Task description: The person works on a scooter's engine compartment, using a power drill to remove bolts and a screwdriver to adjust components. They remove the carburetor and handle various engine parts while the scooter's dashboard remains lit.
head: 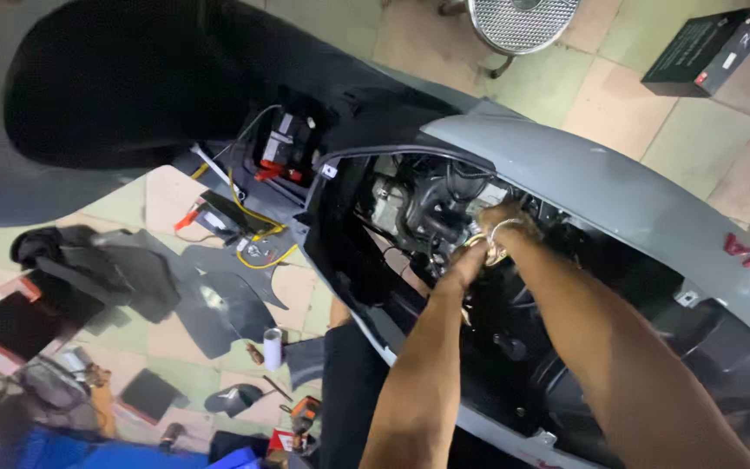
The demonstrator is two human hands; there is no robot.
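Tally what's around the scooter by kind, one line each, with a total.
Hands inside the open body: 2, left hand and right hand
Grey scooter body panel: 1
Black box battery on the tiles: 1
Round metal mesh fan: 1
White roll on the floor: 1
Yellow wire: 1
Total: 7

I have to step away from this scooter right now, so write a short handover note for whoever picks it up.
Left hand and right hand are both deep in the open engine bay of the grey scooter body, together at a thin metal ring beside the black engine parts. Whether either hand grips it is unclear. Black panels lie removed on the tiled floor. Bay still open, panels not refitted.
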